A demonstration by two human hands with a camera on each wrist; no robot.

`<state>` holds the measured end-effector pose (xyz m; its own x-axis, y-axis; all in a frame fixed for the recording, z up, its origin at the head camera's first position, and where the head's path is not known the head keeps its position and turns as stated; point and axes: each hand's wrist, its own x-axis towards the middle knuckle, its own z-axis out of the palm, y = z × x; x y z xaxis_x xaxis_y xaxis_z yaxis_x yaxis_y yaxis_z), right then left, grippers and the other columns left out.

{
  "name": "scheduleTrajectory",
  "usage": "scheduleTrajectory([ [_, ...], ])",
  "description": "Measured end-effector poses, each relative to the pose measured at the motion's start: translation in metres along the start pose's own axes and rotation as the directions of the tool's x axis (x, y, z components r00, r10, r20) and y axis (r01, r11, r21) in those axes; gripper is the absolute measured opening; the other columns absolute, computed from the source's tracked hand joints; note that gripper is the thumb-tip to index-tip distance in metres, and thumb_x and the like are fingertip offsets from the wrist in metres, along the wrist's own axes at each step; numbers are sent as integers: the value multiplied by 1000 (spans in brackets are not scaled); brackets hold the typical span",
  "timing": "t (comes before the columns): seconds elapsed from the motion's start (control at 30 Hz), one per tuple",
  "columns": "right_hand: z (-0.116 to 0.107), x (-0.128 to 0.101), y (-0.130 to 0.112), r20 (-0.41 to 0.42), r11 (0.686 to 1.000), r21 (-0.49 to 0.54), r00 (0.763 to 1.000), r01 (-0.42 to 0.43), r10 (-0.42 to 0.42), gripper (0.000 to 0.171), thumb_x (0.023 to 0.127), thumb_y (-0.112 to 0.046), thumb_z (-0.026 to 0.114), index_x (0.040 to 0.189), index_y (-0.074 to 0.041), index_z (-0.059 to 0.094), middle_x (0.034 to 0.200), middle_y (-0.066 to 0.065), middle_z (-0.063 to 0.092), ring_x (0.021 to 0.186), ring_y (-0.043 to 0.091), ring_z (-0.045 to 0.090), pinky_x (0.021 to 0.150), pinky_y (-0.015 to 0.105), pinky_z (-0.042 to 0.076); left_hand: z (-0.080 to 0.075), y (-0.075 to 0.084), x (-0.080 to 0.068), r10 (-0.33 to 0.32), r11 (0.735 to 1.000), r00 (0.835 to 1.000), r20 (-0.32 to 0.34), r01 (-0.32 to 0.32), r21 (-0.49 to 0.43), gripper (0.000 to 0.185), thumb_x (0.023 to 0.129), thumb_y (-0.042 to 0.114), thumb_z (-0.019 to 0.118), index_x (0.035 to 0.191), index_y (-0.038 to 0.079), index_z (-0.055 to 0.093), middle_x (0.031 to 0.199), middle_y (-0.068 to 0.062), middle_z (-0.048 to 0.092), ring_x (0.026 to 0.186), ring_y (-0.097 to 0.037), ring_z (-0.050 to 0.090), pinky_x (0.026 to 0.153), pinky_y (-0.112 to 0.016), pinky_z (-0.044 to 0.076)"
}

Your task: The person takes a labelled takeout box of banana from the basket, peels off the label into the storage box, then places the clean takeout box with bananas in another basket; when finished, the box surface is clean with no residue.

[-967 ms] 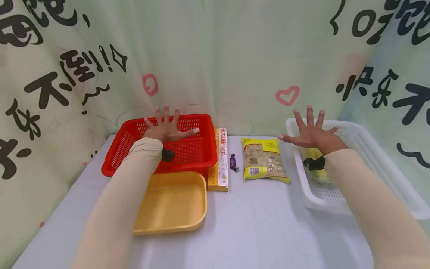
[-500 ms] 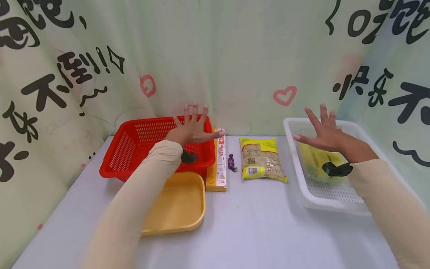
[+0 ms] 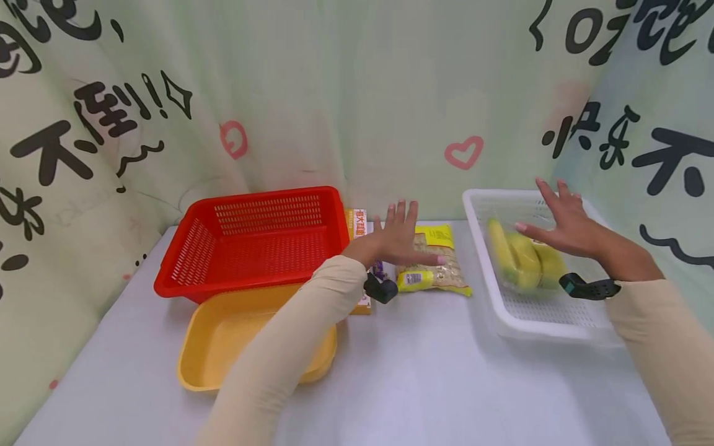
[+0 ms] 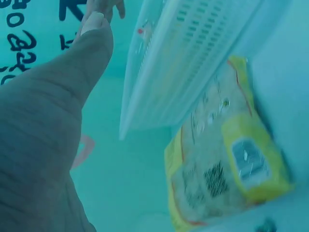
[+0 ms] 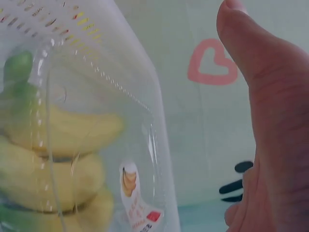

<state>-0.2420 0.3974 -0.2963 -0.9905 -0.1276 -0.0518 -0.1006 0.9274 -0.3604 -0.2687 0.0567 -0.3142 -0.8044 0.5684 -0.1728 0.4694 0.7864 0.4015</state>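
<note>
Resting in the white basket (image 3: 552, 322), bananas (image 3: 521, 260); red basket (image 3: 251, 244) bare.

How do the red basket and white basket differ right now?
The red basket is opaque red and holds nothing visible; the white basket is pale, translucent, and holds bananas. The red one has no hand over it; the right hand hovers open above the white one. Both are perforated rectangular plastic, sitting on the table.
</note>
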Motion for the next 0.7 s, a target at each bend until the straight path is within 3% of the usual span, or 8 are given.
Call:
scheduleTrajectory([
  [0.23,0,-15,25,-14,997,70,999,-34,35,98,94,-54,47,151,-13,-22,151,23,-31,131,54,-28,87,84,4,19,26,10,119,991,993,-14,-120,-65,120,78,70,62,156,15,-11,162,-5,-14,147,-23,-10,118,-46,6],
  [0.4,2,-25,35,54,992,97,996,-75,70,95,96,-54,44,151,-10,-19,151,23,-32,134,57,-19,85,85,11,35,41,13,170,983,985,-43,-172,-60,121,76,69,66,157,16,-6,162,-5,-10,147,-22,-6,118,-40,9],
  [0.57,3,-28,43,94,988,111,991,-106,96,93,97,-55,40,151,-9,-20,151,27,-30,131,63,-12,83,85,15,48,51,14,190,973,980,-50,-195,-122,120,77,67,68,157,14,-5,162,-4,-9,146,-16,-8,117,-37,7],
  [0.7,3,-28,54,127,977,157,984,-142,122,91,98,-56,36,150,-9,-22,151,32,-23,128,68,-2,81,84,20,58,59,17,207,973,978,-33,-209,-97,120,77,68,68,157,17,-6,162,-3,-9,146,-12,-8,117,-34,5],
])
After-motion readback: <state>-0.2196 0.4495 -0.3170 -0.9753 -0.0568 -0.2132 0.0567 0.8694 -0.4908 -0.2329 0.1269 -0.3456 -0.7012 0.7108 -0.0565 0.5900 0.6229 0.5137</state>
